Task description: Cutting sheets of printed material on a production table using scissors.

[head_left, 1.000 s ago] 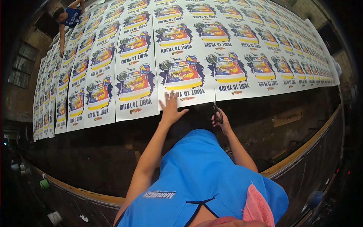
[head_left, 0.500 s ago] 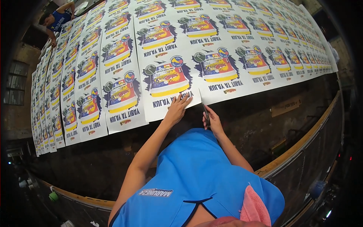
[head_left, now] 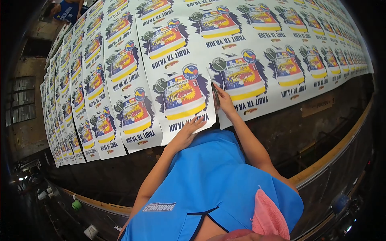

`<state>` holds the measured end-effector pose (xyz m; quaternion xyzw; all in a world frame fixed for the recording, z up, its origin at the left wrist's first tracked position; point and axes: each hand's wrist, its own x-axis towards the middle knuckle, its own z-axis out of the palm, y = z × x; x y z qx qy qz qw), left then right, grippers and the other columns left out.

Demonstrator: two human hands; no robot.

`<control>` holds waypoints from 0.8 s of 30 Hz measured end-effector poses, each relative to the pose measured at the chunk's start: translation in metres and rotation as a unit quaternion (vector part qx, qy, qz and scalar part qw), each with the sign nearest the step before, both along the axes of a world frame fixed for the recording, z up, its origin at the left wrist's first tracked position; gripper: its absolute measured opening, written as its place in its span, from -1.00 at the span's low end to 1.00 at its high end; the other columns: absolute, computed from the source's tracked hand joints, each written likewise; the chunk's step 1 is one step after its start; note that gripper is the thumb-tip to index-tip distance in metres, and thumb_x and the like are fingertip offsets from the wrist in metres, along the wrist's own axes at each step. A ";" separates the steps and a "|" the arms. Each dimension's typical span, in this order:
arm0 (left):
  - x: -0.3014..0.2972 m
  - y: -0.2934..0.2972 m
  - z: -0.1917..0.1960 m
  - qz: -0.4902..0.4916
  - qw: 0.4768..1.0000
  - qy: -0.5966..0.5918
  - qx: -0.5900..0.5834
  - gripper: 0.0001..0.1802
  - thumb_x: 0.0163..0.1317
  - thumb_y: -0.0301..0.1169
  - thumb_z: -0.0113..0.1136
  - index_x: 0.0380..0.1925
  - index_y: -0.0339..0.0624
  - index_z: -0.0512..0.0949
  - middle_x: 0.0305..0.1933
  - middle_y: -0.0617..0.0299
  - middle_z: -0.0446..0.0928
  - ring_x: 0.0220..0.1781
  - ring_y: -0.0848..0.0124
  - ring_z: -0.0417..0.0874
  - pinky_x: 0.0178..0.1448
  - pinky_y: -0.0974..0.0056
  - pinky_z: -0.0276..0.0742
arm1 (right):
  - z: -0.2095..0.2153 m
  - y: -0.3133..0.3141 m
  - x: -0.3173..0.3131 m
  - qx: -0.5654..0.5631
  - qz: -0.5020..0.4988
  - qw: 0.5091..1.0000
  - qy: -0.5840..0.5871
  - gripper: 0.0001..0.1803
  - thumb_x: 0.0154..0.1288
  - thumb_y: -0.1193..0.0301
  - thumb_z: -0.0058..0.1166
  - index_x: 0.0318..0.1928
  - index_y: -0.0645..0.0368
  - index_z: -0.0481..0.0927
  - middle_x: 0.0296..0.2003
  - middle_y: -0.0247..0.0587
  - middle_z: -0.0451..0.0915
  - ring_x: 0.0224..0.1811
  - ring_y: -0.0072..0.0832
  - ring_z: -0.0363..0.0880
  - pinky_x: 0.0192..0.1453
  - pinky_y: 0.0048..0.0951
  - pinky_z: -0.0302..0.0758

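A large white sheet [head_left: 265, 103] with rows of repeated colourful prints is spread before me, its near edge hanging toward my body. My right hand [head_left: 224, 101] is closed round dark-handled scissors [head_left: 216, 98], which are partly hidden by the fingers and the paper. They sit in a slit that runs inward from the sheet's near edge. Left of the slit, my left hand [head_left: 187, 135] lies on the near end of a printed strip [head_left: 165, 135], fingers stretched out flat. Its fingertips rest just below the yellow band of the print.
More cut printed strips [head_left: 108, 149] lie side by side to the left, overlapping. Another person in a blue top [head_left: 69, 11] is at the far left. Behind me runs a wood-topped ledge [head_left: 321, 162]; a cardboard piece [head_left: 317, 106] is under the table's right side.
My right hand and the scissors have moved farther into the sheet, lengthening the slit. My left hand remains flat near the strip's end. The view has shifted, and the other person is nearer the top edge.
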<state>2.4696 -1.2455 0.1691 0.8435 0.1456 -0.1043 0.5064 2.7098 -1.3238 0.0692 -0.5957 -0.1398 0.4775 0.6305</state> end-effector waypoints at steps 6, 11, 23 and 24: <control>0.003 0.026 0.037 0.069 0.978 0.072 -0.181 -0.49 0.53 -0.33 -0.18 0.45 -0.02 0.25 0.58 0.16 0.10 0.64 0.11 -0.04 0.64 0.13 -0.14 | -0.025 0.101 0.067 0.006 0.032 0.999 -0.011 -0.51 0.58 0.42 -0.22 0.46 -0.11 0.30 -0.40 -0.51 0.53 -0.54 -0.77 0.43 -0.56 -0.68 0.39; 0.006 0.037 0.062 0.147 0.954 0.104 -0.241 -0.49 0.54 -0.26 -0.14 0.44 -0.01 0.27 0.56 0.12 0.15 0.63 0.12 -0.03 0.64 0.10 -0.14 | -0.032 0.194 0.121 0.011 0.057 0.997 -0.050 -0.52 0.59 0.40 -0.26 0.44 -0.09 0.33 -0.48 -0.52 0.49 -0.57 -0.77 0.44 -0.56 -0.70 0.41; -0.014 0.023 0.052 0.363 0.887 0.092 -0.269 -0.59 0.45 -0.27 0.01 0.24 -0.02 0.53 0.43 0.21 0.40 0.54 0.12 0.24 0.64 -0.03 -0.18 | -0.067 0.470 0.240 0.012 0.023 0.991 -0.134 -0.56 0.53 0.23 -0.10 0.34 -0.06 0.48 -0.08 -0.23 0.68 -0.39 -0.45 0.63 -0.39 -0.43 0.57; -0.012 0.027 0.053 0.357 0.889 0.087 -0.272 -0.59 0.45 -0.27 0.01 0.24 -0.02 0.53 0.43 0.21 0.40 0.54 0.12 0.24 0.64 -0.03 -0.18 | -0.078 0.487 0.284 0.036 0.027 0.987 -0.156 -0.54 0.51 0.18 -0.06 0.34 -0.07 0.47 -0.14 -0.25 0.68 -0.41 -0.48 0.62 -0.43 -0.42 0.55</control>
